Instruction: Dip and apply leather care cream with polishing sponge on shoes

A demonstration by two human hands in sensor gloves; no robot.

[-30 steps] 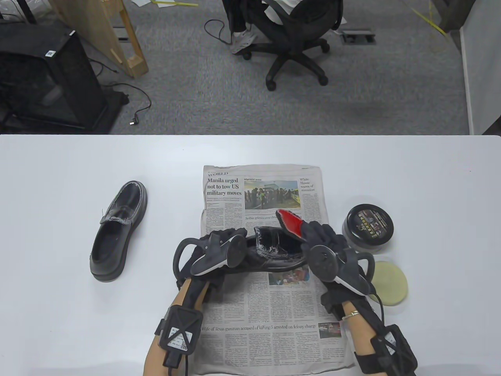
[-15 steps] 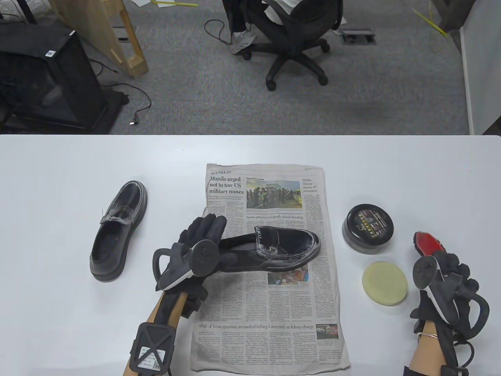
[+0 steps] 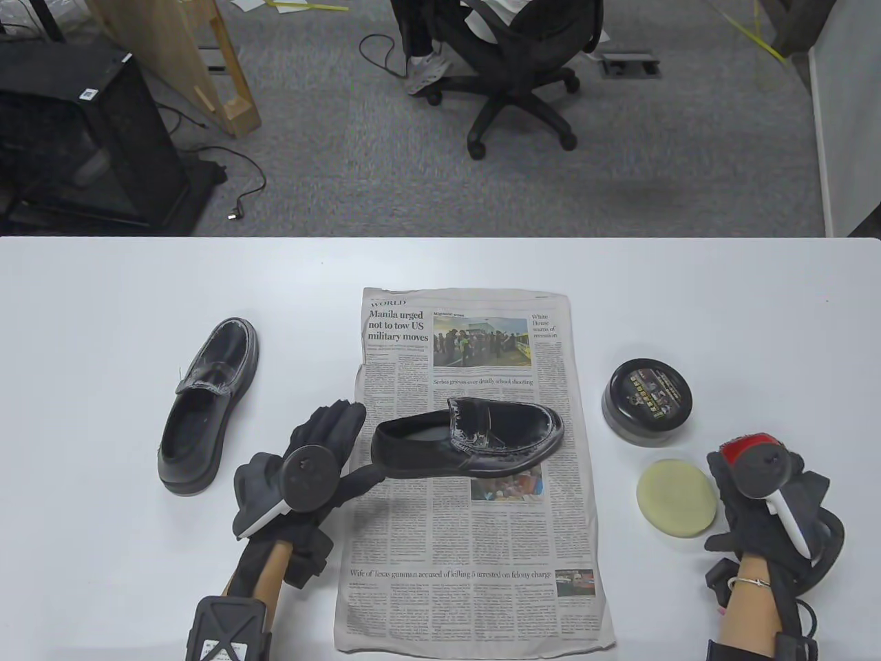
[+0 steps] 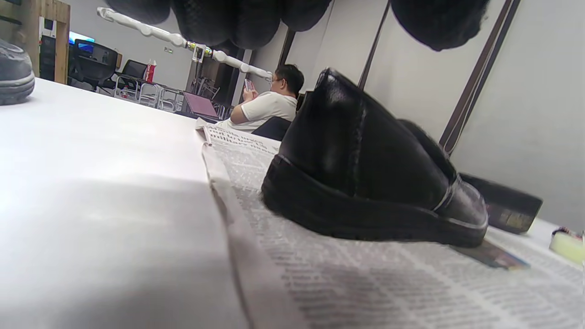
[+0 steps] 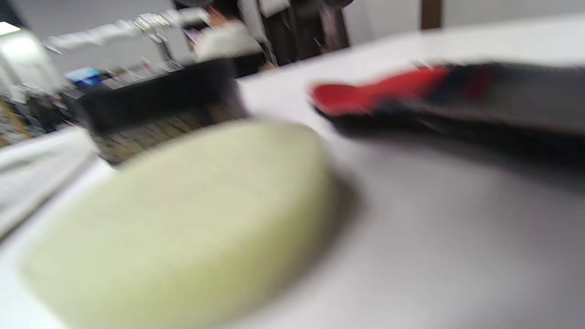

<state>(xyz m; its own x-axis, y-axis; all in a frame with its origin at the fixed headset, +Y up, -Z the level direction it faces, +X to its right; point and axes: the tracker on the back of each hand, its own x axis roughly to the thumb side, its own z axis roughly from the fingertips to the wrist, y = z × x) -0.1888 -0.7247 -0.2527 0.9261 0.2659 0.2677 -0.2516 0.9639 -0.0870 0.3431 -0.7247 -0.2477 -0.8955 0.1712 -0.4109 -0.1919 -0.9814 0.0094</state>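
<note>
A black loafer (image 3: 475, 437) lies on the newspaper (image 3: 468, 564), toe to the right, with white smears on its upper; its heel fills the left wrist view (image 4: 365, 183). My left hand (image 3: 347, 444) is open just left of the heel and holds nothing. The round yellow sponge (image 3: 676, 497) lies on the table right of the paper, close up in the right wrist view (image 5: 183, 219). The closed black cream tin (image 3: 647, 403) stands behind it. My right hand (image 3: 740, 475), right of the sponge, grips a red-backed brush (image 3: 743, 446) low at the table.
The second black loafer (image 3: 206, 406) lies on the bare table at the left. The table's far edge runs behind the newspaper, with an office chair (image 3: 516, 69) on the floor beyond it. A seated person shows in the left wrist view (image 4: 265, 105).
My right hand carried the red brush off the shoe to the right side of the sponge and lowered it. My left hand let go of the shoe and drew back left.
</note>
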